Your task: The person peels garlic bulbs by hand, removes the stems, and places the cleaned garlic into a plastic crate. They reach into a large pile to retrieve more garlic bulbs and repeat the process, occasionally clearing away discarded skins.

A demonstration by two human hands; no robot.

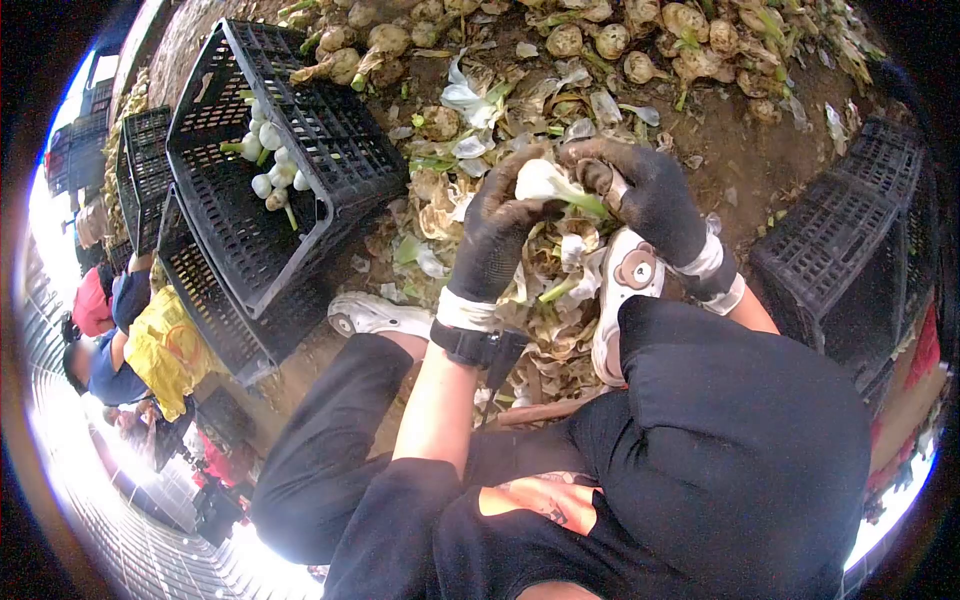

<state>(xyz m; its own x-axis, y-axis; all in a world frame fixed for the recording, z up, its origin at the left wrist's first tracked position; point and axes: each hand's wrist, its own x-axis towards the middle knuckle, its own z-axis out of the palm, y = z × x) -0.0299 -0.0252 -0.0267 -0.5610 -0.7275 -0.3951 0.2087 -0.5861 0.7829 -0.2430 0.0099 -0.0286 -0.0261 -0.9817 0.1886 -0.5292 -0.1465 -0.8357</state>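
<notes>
A white garlic bulb (541,181) with a short green stem is held between my two gloved hands, above the peelings on the ground. The fingers of my left hand (500,222) are closed around the bulb end. My right hand (650,196) is closed at the stem end, with the thumb and fingers pinched near the green tip. Both dark gloves are soiled with earth. Loose white and brown garlic skins (465,100) lie beneath and around the hands.
A tilted black crate (290,130) at the left holds several clean garlic bulbs (275,175). Unpeeled bulbs (690,40) are heaped along the top. More black crates (840,235) stand at the right. Co-workers (120,320) are at the far left.
</notes>
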